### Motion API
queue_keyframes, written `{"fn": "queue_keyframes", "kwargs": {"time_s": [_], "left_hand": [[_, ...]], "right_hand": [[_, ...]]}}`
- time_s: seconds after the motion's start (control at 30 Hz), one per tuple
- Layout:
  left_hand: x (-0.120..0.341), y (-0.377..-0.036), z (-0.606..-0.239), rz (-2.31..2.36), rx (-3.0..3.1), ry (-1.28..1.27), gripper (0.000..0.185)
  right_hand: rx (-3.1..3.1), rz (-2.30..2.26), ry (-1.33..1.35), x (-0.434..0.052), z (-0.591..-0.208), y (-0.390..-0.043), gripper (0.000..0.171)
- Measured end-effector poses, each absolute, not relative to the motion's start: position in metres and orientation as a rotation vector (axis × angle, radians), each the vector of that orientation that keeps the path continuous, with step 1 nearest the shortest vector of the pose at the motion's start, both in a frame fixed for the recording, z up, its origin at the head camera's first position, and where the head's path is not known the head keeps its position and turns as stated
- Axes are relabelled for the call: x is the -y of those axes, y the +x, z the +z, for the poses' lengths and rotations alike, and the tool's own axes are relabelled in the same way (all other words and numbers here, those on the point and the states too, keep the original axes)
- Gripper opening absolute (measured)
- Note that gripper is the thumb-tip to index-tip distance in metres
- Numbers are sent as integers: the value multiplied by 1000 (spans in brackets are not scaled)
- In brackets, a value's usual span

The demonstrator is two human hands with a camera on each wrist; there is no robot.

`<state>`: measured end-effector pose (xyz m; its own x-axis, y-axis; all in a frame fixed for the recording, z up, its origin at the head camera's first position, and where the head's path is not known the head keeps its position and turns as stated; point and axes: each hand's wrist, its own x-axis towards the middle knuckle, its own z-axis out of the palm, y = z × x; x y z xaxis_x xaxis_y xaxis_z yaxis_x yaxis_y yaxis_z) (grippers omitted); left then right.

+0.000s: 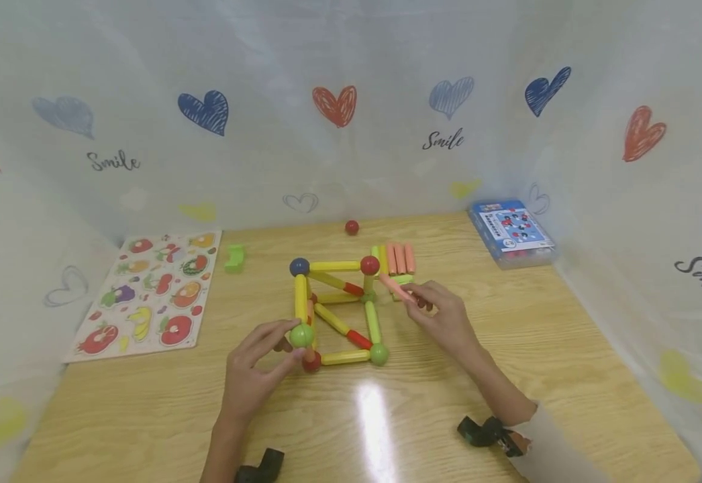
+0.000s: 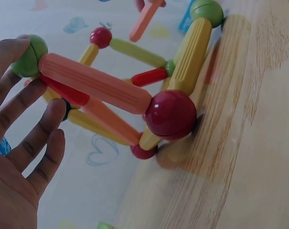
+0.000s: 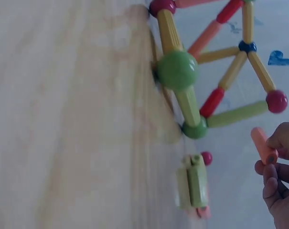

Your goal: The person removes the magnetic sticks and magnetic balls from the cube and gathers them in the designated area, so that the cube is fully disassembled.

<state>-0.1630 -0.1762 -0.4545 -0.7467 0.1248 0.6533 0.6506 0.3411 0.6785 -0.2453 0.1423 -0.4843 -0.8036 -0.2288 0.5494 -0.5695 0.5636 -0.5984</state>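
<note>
— Why is the left hand (image 1: 254, 372) on that rod-and-ball frame (image 1: 335, 312)?
— Its fingers pinch the green ball (image 1: 301, 335) at the near corner, steadying the frame mid-table, I reckon.
— And the right hand (image 1: 441, 315)?
— Pinching a pink rod (image 1: 394, 287), angled toward the red ball (image 1: 370, 265) on top.
</note>
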Motion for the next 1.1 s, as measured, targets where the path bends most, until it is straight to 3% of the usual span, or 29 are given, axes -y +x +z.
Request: {"fn": "queue_keyframes", "kwargs": {"time_s": [0.3, 0.53, 0.87, 1.1], "left_hand": [[176, -163, -454, -1382, 2148, -657, 46], [175, -160, -451, -1370, 2171, -641, 47], [174, -161, -446, -1391, 2148, -662, 46], [178, -165, -459, -1392, 2167, -650, 46]], "right_hand": [[2591, 889, 303, -180, -492, -316, 23], [2755, 858, 205, -184, -510, -344, 26], [2836, 985, 300, -177, -509, -350, 30], [2716, 1003, 435, -158, -489, -324, 29]]}}
